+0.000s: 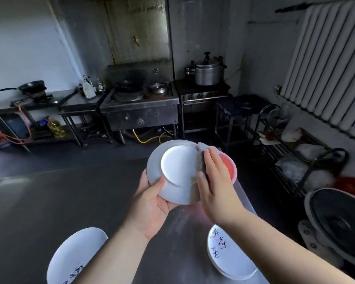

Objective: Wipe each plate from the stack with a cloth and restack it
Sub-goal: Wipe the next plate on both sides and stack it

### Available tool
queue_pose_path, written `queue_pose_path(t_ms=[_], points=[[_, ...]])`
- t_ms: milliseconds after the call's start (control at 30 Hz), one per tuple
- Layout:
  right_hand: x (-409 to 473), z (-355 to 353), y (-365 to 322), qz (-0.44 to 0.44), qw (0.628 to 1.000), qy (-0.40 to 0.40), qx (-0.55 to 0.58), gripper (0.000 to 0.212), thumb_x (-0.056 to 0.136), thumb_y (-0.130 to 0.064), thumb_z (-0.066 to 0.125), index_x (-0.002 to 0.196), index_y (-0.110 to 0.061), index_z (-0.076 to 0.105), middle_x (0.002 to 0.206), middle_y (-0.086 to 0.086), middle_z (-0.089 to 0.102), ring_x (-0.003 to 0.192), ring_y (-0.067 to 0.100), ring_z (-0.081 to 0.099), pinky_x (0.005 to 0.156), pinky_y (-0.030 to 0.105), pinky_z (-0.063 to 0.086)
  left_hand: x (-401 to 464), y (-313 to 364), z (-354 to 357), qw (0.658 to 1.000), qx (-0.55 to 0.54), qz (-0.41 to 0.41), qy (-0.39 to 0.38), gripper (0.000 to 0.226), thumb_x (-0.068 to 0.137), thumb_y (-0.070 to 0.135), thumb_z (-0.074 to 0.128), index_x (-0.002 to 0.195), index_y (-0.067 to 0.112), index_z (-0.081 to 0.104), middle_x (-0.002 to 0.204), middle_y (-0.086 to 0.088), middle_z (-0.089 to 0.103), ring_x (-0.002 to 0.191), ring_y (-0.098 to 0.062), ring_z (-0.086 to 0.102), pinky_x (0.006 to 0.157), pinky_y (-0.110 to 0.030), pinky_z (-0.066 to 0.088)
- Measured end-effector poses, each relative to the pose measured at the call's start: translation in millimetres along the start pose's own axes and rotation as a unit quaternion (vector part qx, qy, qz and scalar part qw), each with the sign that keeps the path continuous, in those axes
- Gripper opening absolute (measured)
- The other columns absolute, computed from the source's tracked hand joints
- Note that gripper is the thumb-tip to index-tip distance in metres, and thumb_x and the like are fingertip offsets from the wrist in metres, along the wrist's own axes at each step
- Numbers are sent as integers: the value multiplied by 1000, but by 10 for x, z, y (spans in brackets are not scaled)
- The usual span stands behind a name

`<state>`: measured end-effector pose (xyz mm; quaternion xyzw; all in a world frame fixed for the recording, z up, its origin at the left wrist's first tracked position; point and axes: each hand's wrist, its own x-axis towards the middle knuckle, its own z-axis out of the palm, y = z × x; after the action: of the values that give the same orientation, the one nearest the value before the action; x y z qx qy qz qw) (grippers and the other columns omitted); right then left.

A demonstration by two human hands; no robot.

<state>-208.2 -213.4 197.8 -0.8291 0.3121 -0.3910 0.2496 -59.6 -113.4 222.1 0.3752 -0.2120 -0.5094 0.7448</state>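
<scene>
A white plate is held up over the steel table, its underside and foot ring facing me. My left hand grips its lower rim, thumb across the back. My right hand presses a grey cloth with flat fingers against the plate's right edge. A stack of white plates with painted characters stands on the table at the lower right. Another white plate with dark markings lies at the lower left, partly behind my left forearm.
A pink basin sits on the table behind my right hand. Across the floor stand a wok stove, a pressure cooker and a side counter with a wok. A wire rack and large metal pot are right.
</scene>
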Motion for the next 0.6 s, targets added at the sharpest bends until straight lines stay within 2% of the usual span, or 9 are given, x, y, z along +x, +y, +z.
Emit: queue_pose_path(t_ms=[67,100,167,233,300,367,433,500,600], points=[[-400,227,-45,11,998,-31,-55,74,111,-47,22,166,-5,-2,175,6,-7,162,30,-7,129,36,-3,-31,-216,95,999,-9,16,30,45,105,7,45,145,25,52,140,-9,67,123,-32,68,80,-46,63],[-539,309,-36,11,995,-49,-84,77,109,-54,12,164,-5,-10,174,9,-17,160,35,-19,129,46,-7,-43,-318,139,999,-9,13,48,43,106,6,44,143,26,53,139,-10,67,122,-33,68,84,-46,62],[-581,320,58,20,992,-47,-112,77,108,-55,4,164,-1,-6,174,14,-13,160,37,-19,129,55,-5,-63,-482,226,998,-5,-1,68,40,107,6,44,140,27,53,137,-12,68,120,-35,69,88,-46,61],[-392,176,217,58,994,-11,-91,74,110,-51,11,165,-3,10,175,10,4,162,29,-7,130,53,4,-57,-579,321,998,-9,-1,57,42,106,4,44,141,26,52,137,-12,68,116,-34,71,75,-43,63],[-210,8,407,97,992,16,-76,71,109,-51,15,166,-10,19,174,3,13,161,23,2,131,48,11,-34,-638,416,999,-23,7,42,45,105,3,43,145,24,48,139,-11,67,120,-33,69,74,-41,62],[-250,-62,500,96,992,27,-72,71,108,-53,15,167,-13,17,174,1,10,160,24,5,131,40,9,-14,-713,487,999,-21,8,35,46,106,5,43,147,25,48,140,-10,67,123,-34,68,76,-41,62],[-510,-52,461,58,996,20,-68,70,110,-52,15,167,-12,9,175,1,-1,161,24,-5,129,33,-2,-8,-822,538,999,-11,-2,53,42,106,6,43,142,27,51,138,-11,68,118,-34,70,73,-40,62],[-830,-7,471,16,997,-18,-77,70,111,-51,14,167,-11,-1,175,3,-13,161,25,-18,129,35,-11,-18,-971,547,997,-18,-13,73,38,107,5,43,138,25,54,135,-12,70,115,-33,72,72,-41,62],[-949,-37,775,-22,996,-20,-79,67,113,-44,19,166,-5,7,176,7,0,163,28,-7,130,44,-4,-45,-1211,516,996,-22,-30,79,42,104,4,48,140,23,53,138,-14,68,119,-35,70,80,-47,63]])
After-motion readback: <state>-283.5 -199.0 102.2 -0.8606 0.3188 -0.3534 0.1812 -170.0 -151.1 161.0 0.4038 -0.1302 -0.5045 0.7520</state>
